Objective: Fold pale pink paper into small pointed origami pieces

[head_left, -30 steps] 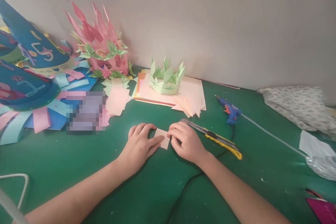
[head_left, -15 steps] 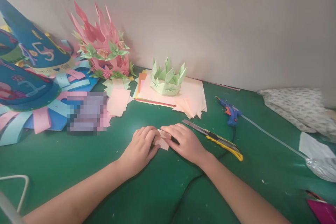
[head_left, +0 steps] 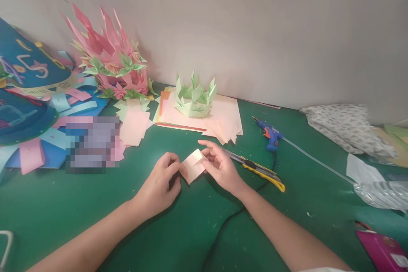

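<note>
A small pale pink square of folded paper is between my hands, just above or on the green table. My left hand pinches its left corner, the fingers curled. The right edge is held by my right hand, thumb in front and fingers behind, the index finger stretched out. A yellow utility knife with its blade out lies right beside my right hand. Beyond the paper, several folded pink pieces rest on a stack of coloured sheets, with a green paper crown on top.
A blue glue gun with its cord lies to the right. Pink paper squares and a tall pink paper crown stand at the back left, near blue cone hats. A patterned cloth and a magenta packet are at the right.
My hands have drawn apart, and the paper, mostly covered before, now shows as a larger, opened square. The whole view has shifted slightly to the right.
</note>
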`<state>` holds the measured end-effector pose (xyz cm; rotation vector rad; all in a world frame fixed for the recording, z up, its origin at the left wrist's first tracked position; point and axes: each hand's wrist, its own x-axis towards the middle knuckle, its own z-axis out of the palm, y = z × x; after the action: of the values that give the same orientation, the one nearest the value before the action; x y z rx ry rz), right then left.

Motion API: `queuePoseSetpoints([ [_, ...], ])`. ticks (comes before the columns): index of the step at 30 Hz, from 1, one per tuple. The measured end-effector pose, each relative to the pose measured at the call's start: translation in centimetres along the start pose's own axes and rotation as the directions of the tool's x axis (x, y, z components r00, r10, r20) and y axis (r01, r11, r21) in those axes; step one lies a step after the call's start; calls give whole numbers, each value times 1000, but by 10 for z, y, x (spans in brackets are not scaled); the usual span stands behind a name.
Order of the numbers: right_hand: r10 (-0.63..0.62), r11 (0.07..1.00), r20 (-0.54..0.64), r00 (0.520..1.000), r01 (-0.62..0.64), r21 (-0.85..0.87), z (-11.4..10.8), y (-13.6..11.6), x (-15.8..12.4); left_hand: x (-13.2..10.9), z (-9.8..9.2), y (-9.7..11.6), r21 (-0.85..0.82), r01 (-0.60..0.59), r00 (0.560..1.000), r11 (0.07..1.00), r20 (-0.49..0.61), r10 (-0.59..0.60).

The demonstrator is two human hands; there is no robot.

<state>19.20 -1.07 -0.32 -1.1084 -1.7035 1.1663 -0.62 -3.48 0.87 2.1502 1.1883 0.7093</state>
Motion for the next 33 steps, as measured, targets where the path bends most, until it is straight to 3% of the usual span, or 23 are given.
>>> queuePoseSetpoints([
  [7, -37, 999, -20, 999, 37, -2, -2, -3, -2, 2, -3, 3, -227, 102, 994, 968, 51, -93],
  [12, -18, 1000, 26, 999, 18, 2, 2, 0, -2, 3, 9, -9, -392, 267, 952, 880, -37, -305],
  [19, -90, 988, 44, 995, 94, -123, 8, 2, -2, 9, 10, -12, -620, 272, 901, 736, -105, -420],
  [23, -142, 966, 79, 987, 155, -205, 9, -1, -3, 10, 10, -10, -643, 293, 900, 708, -65, -431],
  [27, -167, 961, 70, 984, 178, -211, 12, -7, -4, 10, 10, -9, -588, 314, 901, 746, -63, -429],
  [33, -32, 991, -22, 999, 29, -132, 19, -9, -5, 9, 14, -7, -474, 301, 917, 827, -93, -388],
])
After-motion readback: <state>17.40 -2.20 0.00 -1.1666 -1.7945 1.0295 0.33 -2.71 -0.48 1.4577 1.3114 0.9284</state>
